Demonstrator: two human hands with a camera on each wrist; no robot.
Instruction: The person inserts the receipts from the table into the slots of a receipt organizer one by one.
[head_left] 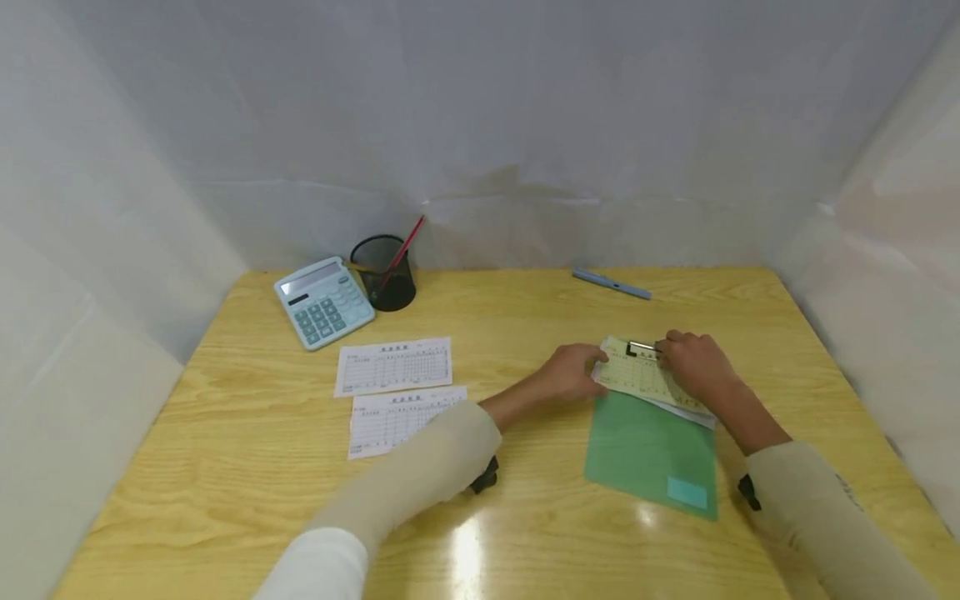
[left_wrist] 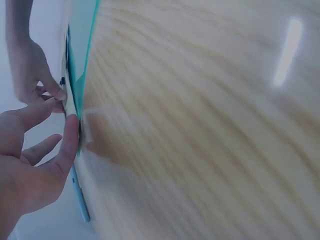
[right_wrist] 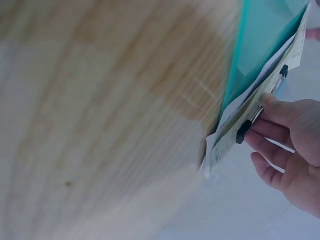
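Observation:
A translucent green clipboard [head_left: 648,450] lies on the table at right, a pale blue label near its lower corner. Across its upper part is a yellow printed form [head_left: 637,375], with a white sheet [head_left: 686,412] showing beneath. My right hand [head_left: 697,362] pinches the metal clip [right_wrist: 257,114] at the top; its black ends show in the right wrist view. At the left edge of the papers, my left hand [head_left: 573,372] holds them between thumb and finger. In the left wrist view my left hand [left_wrist: 37,165] is close up, the right beyond it.
Two white printed forms [head_left: 393,367] lie left of centre, the nearer partly behind my left sleeve. A light blue calculator [head_left: 324,304] and a black mesh pen cup [head_left: 393,287] with pencils stand at back left. A blue pen [head_left: 611,283] lies near the back edge.

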